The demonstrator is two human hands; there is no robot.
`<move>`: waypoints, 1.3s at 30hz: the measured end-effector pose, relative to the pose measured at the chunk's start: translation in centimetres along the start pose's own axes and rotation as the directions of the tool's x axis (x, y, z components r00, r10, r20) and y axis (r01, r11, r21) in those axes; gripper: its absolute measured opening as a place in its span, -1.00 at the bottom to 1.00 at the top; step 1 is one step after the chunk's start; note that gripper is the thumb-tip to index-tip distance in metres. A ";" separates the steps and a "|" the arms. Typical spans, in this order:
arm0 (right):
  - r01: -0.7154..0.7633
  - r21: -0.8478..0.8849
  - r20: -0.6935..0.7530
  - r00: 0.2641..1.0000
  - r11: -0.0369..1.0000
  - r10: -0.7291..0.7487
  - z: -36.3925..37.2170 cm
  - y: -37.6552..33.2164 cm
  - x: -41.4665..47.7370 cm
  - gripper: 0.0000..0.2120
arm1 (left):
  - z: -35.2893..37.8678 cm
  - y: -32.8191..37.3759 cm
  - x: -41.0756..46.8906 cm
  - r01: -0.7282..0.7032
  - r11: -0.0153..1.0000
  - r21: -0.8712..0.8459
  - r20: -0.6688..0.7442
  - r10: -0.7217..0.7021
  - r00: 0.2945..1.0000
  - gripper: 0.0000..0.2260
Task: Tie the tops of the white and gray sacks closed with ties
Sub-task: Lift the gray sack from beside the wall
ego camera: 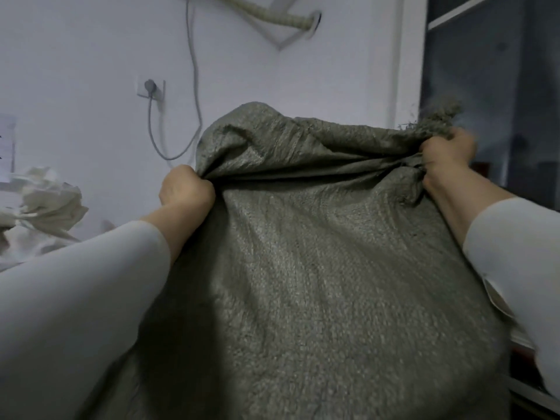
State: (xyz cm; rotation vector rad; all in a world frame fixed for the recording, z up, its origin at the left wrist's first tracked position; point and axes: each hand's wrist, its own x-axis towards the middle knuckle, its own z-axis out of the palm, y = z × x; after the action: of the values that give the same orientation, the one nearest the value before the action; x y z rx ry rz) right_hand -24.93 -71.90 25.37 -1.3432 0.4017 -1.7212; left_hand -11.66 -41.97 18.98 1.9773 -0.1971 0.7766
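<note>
- head view: i am seeing the gray sack (318,268) filling the middle of the frame, with its top being held stretched between both hands.
- the left hand (186,186) is clenching a bunch of fabric at the left corner. the right hand (448,153) is gripping the frayed right corner, well apart, probably to flatten the mouth before gathering it.
- no tie is showing, so i am judging that tying has not begun.
- the white sack (51,201) is lying crumpled at the left edge. i cannot tell whether it is tied.
</note>
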 end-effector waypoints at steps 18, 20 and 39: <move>-0.084 -0.269 -0.066 0.995 0.960 0.068 -34.9 -8.1 -5.6 -0.75 | -8.5 6.7 -27.6 -0.085 0.996 -0.004 0.392 0.080 0.916 -0.82; -0.134 -0.297 -0.100 0.989 0.945 0.109 -38.0 -8.4 -6.5 -0.67 | -9.4 6.9 -30.7 -0.095 0.995 0.022 0.461 0.074 0.884 -0.84; -0.264 -0.501 -0.201 0.962 0.824 0.186 -54.0 -10.8 -9.6 -0.57 | -11.0 11.1 -44.5 -0.546 0.831 0.106 0.856 0.203 0.475 -0.60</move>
State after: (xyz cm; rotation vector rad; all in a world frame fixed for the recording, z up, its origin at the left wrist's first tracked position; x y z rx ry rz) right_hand -77.94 -72.20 7.76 -1.4740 1.1390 -1.5665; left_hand -56.19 -46.42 4.25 2.5894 -1.1885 0.0464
